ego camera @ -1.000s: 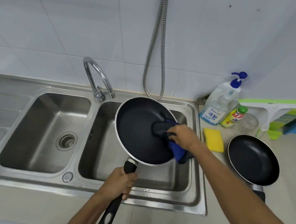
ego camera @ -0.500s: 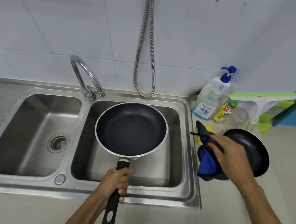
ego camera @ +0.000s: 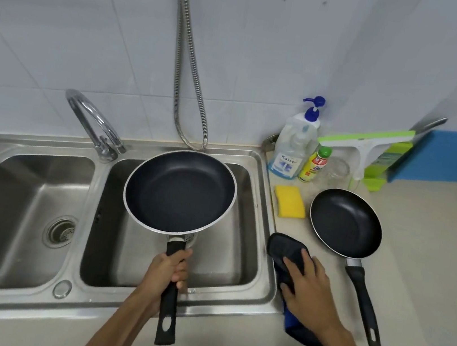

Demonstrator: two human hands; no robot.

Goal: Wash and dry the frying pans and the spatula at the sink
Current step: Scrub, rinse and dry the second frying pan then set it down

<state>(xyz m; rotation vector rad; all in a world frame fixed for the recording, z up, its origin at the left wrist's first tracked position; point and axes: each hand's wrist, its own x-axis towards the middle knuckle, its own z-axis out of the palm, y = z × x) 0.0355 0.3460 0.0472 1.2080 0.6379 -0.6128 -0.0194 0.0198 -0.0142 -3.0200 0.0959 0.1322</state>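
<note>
Head: left hand [ego camera: 169, 272] grips round pan [ego camera: 180, 192], right hand [ego camera: 311, 295] presses dark cloth [ego camera: 284, 246].

Illumination was bright and diffuse. Soft sheen marked the round black frying pan [ego camera: 180, 192] above the grip of the left hand [ego camera: 169, 270]. Shadows were faint; edges bowed and blurred.
</note>
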